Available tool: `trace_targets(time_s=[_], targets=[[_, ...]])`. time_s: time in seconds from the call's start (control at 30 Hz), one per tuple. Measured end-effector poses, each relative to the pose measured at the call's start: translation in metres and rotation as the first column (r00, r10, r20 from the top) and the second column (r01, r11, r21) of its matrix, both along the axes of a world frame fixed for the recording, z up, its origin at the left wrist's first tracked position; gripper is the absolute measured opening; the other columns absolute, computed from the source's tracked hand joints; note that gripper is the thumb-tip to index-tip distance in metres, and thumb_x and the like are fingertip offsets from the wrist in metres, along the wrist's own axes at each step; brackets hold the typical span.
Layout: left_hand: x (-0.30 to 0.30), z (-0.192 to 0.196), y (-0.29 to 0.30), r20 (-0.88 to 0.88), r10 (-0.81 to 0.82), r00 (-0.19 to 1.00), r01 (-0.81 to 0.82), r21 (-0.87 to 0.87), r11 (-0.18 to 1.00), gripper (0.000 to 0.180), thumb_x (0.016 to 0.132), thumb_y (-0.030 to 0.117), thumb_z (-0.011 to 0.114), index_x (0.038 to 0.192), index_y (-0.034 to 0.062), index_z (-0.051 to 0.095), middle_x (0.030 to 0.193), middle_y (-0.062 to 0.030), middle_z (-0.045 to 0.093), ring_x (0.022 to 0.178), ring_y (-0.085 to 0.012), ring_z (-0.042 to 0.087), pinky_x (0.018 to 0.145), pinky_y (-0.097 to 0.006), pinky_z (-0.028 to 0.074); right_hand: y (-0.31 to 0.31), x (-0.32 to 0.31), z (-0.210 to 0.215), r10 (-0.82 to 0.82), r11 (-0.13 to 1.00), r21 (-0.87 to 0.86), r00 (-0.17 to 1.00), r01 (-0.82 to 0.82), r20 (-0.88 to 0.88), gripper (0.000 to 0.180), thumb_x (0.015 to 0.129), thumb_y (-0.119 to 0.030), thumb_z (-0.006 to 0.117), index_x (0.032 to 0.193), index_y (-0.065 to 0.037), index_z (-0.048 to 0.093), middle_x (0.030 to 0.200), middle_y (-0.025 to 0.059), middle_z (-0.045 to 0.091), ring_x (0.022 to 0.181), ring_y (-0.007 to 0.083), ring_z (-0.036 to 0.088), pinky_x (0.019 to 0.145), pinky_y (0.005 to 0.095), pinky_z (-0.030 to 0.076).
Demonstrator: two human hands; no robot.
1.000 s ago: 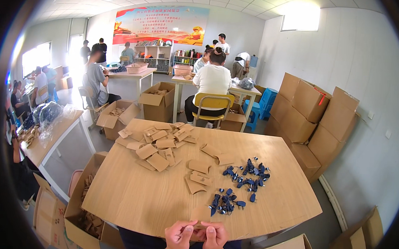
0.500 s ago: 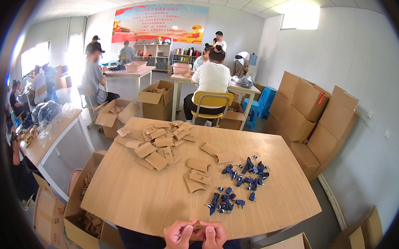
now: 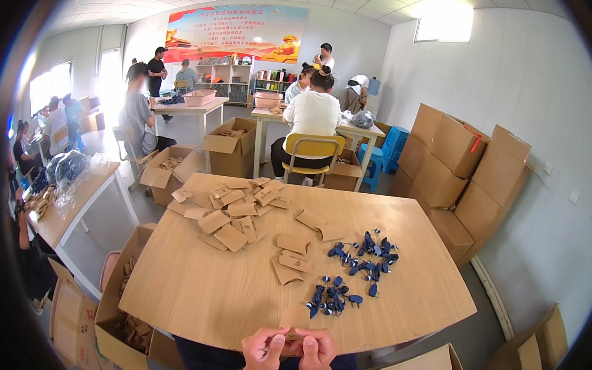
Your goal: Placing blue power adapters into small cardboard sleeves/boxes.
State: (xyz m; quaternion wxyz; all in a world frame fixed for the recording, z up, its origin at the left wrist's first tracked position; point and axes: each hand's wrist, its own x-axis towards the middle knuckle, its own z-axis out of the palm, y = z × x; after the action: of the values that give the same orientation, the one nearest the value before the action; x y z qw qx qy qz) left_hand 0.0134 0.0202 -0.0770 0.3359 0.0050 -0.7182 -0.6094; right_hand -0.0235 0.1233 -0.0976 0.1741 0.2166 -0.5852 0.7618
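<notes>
A: Any writing in view?
B: A wall banner (image 3: 236, 31) carries rows of red characters. A lower-left carton (image 3: 65, 317) has red print, too small to make out. Some boxes in the middle cluster (image 3: 295, 260) bear dark print, also too small to read.

A: What are the hands doing?
B: The left hand (image 3: 262, 353) and right hand (image 3: 317, 354) are side by side at the near edge of the bench (image 3: 194, 292), thumbs and fingertips pinched together on one kraft pillow box (image 3: 296, 317). I can't tell how far it is folded.

A: And the containers?
B: Just left of the bench, an open tall carton (image 3: 105, 331) holds kraft pieces. Beyond the far edge, an open low carton (image 3: 154, 178) holds more, and so does the deep carton (image 3: 228, 158) beside it. Two pink baskets (image 3: 199, 99) sit on tables farther back. On the left-hand table, a clear plastic bag (image 3: 81, 177) covers dark-blue items.

A: What else is on the bench?
B: A heap of kraft boxes (image 3: 230, 212) at the far left, that middle cluster, and dark-blue corded devices (image 3: 373, 253) in two tangled groups on the right.
</notes>
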Motion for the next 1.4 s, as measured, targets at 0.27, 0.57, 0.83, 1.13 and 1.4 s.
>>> trace_targets(time_s=[0.27,0.57,0.83,1.13,1.4], targets=[[0.0,-0.007,0.01,-0.115,0.164,0.98,-0.168,-0.033,0.985,0.014,0.091,0.012,0.066,0.095,-0.0007,0.07,0.081,-0.0127,0.068,0.069,-0.0169,0.066,0.061,-0.027,0.05,0.008,0.006,0.019,-0.065,0.931,0.33,0.962,0.154,-0.264,0.014,0.094,-0.01,0.063,0.099,0.004,0.062,0.081,0.01,0.067,0.061,0.0102,0.06,0.053,0.0254,0.048],[0.021,0.028,-0.017,-0.54,-0.103,0.835,-0.115,-0.355,0.928,0.012,0.088,0.0,0.062,0.096,0.003,0.07,0.074,-0.0145,0.067,0.058,-0.026,0.062,0.055,-0.032,0.049,0.012,0.021,0.058,0.555,0.773,-0.539,0.768,-0.334,0.319,0.038,0.098,-0.031,0.055,0.115,0.002,0.06,0.11,0.0132,0.065,0.096,0.0172,0.063,0.081,0.0284,0.05],[0.012,0.012,-0.03,-0.403,-0.331,0.853,0.01,-0.622,0.783,0.016,0.08,0.0,0.07,0.096,0.0021,0.068,0.067,-0.009,0.066,0.066,-0.0288,0.067,0.065,-0.03,0.052,0.03,0.015,0.093,0.598,0.798,-0.393,0.519,-0.457,0.611,0.022,0.098,-0.013,0.053,0.112,0.003,0.057,0.091,0.0117,0.064,0.078,0.0114,0.062,0.056,0.0208,0.047],[0.005,0.106,-0.049,-0.123,-0.443,0.888,0.283,-0.613,0.738,0.015,0.075,0.019,0.078,0.087,0.0104,0.074,0.12,-0.0127,0.064,0.108,-0.0312,0.058,0.089,-0.039,0.045,0.051,0.024,0.094,0.758,0.527,-0.187,0.36,-0.829,0.544,0.013,0.097,-0.012,0.058,0.106,-0.002,0.058,0.086,-0.0001,0.061,0.067,0.0008,0.049,0.051,0.0161,0.037],[-0.011,0.12,-0.061,0.175,-0.626,0.76,0.554,-0.677,0.485,0.015,0.086,0.022,0.064,0.075,0.0121,0.068,0.134,-0.0117,0.058,0.128,-0.0351,0.045,0.109,-0.047,0.026,0.049,0.014,0.112,0.686,0.559,-0.07,0.413,-0.826,0.599,0.013,0.097,-0.02,0.059,0.097,-0.007,0.062,0.078,-0.0041,0.06,0.063,0.0024,0.051,0.051,0.0188,0.039]])
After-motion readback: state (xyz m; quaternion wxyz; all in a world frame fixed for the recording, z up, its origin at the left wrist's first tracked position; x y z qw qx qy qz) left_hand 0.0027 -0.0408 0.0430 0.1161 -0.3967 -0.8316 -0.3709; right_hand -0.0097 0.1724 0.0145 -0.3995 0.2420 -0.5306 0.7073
